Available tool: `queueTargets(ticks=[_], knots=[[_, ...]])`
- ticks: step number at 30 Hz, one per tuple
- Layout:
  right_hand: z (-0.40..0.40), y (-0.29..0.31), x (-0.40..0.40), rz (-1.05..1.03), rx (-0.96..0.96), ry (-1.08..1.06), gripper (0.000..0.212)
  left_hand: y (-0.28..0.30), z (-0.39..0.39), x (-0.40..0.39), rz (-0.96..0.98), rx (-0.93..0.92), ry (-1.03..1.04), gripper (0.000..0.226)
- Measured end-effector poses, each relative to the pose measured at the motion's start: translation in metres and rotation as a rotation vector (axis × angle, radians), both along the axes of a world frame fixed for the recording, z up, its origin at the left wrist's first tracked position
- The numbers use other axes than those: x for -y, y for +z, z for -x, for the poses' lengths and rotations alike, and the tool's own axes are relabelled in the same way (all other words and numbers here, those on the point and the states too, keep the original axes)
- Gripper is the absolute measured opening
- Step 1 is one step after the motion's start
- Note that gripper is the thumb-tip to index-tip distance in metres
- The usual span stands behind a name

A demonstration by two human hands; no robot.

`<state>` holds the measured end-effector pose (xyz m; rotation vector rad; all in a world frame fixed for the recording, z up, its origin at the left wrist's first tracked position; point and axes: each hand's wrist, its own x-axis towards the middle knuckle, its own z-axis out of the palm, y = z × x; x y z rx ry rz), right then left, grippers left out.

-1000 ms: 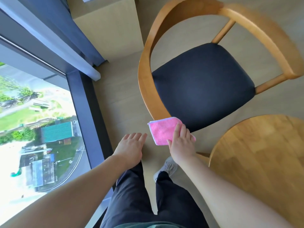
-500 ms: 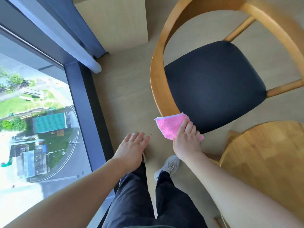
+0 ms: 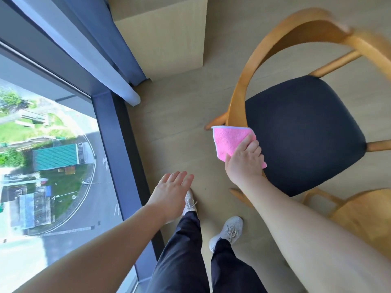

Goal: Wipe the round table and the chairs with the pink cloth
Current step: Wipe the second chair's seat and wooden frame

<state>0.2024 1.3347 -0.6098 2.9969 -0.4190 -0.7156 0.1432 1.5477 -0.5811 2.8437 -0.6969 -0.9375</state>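
1. Pink cloth [image 3: 227, 141] now lies on the chair [image 3: 239, 96] armrest's near end, farther up than before.
2. Right hand [image 3: 245, 159] grips it.
3. Left hand [image 3: 169, 193] stays spread, empty.
4. Tabletop [image 3: 366, 218] has slid rightward.

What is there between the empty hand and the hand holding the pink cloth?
In the head view, only bare pale floor shows between the open left hand and the right hand gripping the pink cloth; a grey shoe sits just below.
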Motion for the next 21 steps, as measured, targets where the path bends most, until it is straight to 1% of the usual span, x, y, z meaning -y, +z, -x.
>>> queueTargets(ticks=[7, 11, 15, 21], knots=[[-0.085, -0.01, -0.02, -0.04, 0.033, -0.154, 0.097, 0.0, -0.041, -0.019, 0.034, 0.018, -0.013, 0.069], [-0.106, -0.012, -0.018, -0.058, 0.054, -0.177, 0.098, 0.001, -0.058, -0.024, 0.043, 0.029, -0.023, 0.068], [-0.094, -0.006, -0.017, -0.064, 0.07, -0.137, 0.092, 0.002, -0.073, -0.023, 0.054, 0.054, -0.012, 0.07], [-0.04, 0.01, -0.009, -0.034, 0.006, -0.053, 0.092, 0.01, -0.089, 0.003, 0.076, 0.055, -0.027, 0.068]])
